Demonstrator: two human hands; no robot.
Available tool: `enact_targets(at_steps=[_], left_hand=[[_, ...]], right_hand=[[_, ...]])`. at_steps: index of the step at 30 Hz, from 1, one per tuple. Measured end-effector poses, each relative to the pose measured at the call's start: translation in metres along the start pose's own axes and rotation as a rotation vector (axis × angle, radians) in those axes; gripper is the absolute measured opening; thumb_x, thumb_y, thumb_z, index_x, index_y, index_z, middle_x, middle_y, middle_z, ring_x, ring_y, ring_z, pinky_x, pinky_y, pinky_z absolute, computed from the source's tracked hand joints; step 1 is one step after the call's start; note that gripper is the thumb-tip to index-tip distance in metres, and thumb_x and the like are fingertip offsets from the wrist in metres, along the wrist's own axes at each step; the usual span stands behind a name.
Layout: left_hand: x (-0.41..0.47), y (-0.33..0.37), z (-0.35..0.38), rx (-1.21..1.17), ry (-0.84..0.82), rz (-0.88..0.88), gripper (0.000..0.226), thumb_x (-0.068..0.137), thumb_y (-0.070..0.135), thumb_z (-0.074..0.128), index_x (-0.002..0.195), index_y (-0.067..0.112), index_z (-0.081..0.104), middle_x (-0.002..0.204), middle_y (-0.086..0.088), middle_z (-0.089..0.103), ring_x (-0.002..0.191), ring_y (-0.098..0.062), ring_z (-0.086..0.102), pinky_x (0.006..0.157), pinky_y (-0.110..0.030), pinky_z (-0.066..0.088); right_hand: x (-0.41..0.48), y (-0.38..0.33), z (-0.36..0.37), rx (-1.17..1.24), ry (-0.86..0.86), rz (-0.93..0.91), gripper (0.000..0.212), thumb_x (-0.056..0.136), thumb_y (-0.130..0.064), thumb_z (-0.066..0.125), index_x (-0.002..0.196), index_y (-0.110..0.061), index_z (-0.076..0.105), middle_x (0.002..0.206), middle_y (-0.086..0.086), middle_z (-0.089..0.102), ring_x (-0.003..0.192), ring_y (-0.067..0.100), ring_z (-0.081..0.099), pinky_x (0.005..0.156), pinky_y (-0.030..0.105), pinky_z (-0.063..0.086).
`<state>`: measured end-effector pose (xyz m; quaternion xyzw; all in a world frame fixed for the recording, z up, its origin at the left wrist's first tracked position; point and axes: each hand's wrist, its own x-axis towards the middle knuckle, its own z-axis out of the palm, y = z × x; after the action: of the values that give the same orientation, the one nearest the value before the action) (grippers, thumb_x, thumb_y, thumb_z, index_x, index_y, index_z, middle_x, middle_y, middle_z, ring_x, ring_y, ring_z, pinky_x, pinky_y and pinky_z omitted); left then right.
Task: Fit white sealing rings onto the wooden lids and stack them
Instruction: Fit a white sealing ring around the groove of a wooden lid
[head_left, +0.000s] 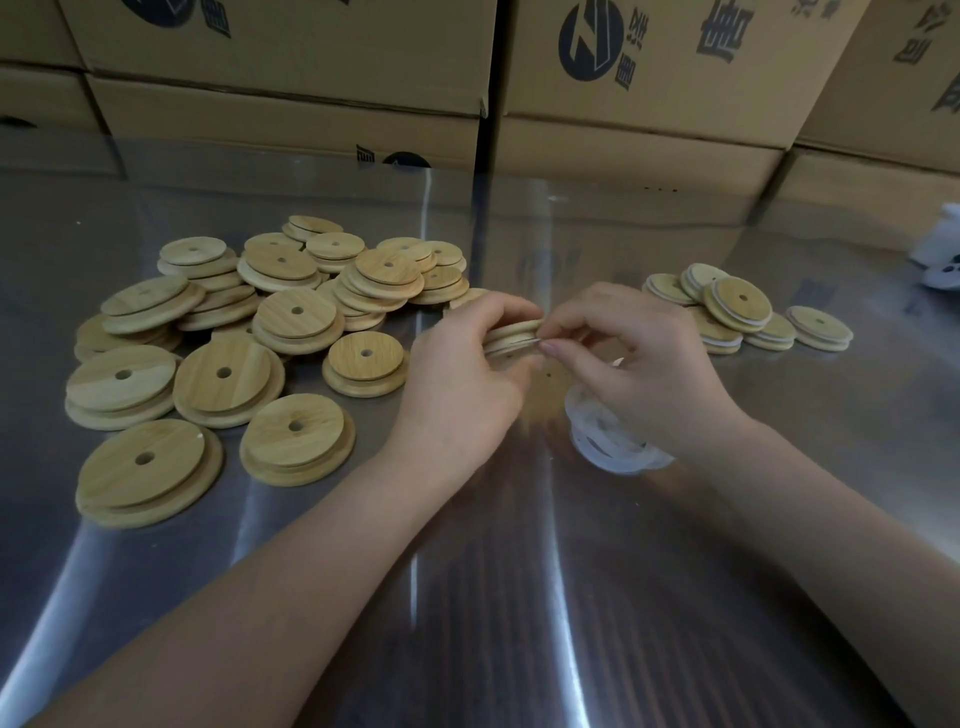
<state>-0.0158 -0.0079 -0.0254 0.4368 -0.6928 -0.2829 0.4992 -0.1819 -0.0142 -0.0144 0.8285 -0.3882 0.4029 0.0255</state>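
While both hands meet over the steel table (519, 571), one wooden lid (511, 335) sits edge-on between them. The left hand (467, 364) grips its rim and the right hand (639, 364) pinches its near edge. White rings (608, 441) lie heaped under the right wrist, too tangled to count. Six ringed lids (737, 306) sit to the right, and the bare lids (280, 322) to the left number well over twenty.

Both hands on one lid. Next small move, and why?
Probably slide the fingertips of the right hand round the edge of the held lid to seat the ring: the left hand grips the lid edge-on, the right pinches at its groove, where only a thin pale line shows.
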Motion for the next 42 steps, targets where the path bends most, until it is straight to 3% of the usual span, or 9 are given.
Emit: enact_targets(at_steps=[9,14,22,31,36,42], left_hand=[[0.0027,-0.0004,-0.0035,-0.179,0.021,-0.076,0.021,0.084,0.009,0.073,0.097,0.025,0.071,0.093,0.009,0.071,0.092,-0.002,0.065,0.082,-0.017,0.051],[0.0032,0.0001,-0.0042,-0.208,0.03,-0.071,0.018,0.083,0.01,0.074,0.096,0.023,0.071,0.092,0.008,0.071,0.091,-0.005,0.065,0.084,-0.023,0.053],[0.0038,0.0017,-0.0027,-0.149,0.054,-0.05,0.021,0.082,0.008,0.075,0.088,0.028,0.069,0.085,0.014,0.07,0.086,0.001,0.063,0.078,-0.013,0.049],[0.0037,0.004,-0.004,-0.05,0.035,-0.009,0.028,0.081,0.009,0.075,0.084,0.036,0.066,0.087,0.018,0.069,0.089,0.002,0.062,0.082,-0.015,0.049],[0.0031,0.0007,-0.0048,-0.037,0.023,-0.014,0.023,0.083,0.009,0.074,0.091,0.03,0.069,0.088,0.017,0.069,0.09,0.001,0.063,0.085,-0.02,0.051],[0.0018,0.0004,-0.003,-0.068,0.013,0.0,0.018,0.082,0.011,0.075,0.093,0.022,0.067,0.089,0.01,0.069,0.088,-0.003,0.065,0.084,-0.032,0.055]], right_hand=[[-0.0033,0.0014,0.0044,0.222,0.042,0.252,0.005,0.082,-0.004,0.074,0.085,-0.007,0.071,0.081,0.002,0.069,0.075,0.017,0.065,0.07,0.033,0.053],[-0.0041,-0.0015,0.0044,0.171,0.081,0.187,0.001,0.083,-0.004,0.071,0.083,-0.005,0.07,0.078,0.0,0.068,0.075,0.014,0.064,0.069,0.03,0.053],[-0.0028,-0.0032,0.0026,0.115,0.065,0.19,0.005,0.081,-0.005,0.069,0.08,-0.008,0.065,0.077,-0.002,0.066,0.075,0.011,0.064,0.071,0.028,0.053],[-0.0005,0.0029,-0.0031,0.041,0.007,0.158,0.007,0.081,-0.003,0.069,0.08,-0.008,0.065,0.075,-0.002,0.066,0.072,0.009,0.063,0.071,0.024,0.052],[-0.0022,0.0041,-0.0026,-0.021,0.0,0.073,0.006,0.084,-0.003,0.07,0.082,-0.007,0.067,0.076,-0.003,0.066,0.071,0.008,0.06,0.07,0.022,0.05],[-0.0015,-0.0004,-0.0018,-0.036,0.012,0.027,0.005,0.084,-0.003,0.07,0.082,-0.006,0.067,0.077,0.0,0.066,0.07,0.013,0.061,0.068,0.028,0.05]])
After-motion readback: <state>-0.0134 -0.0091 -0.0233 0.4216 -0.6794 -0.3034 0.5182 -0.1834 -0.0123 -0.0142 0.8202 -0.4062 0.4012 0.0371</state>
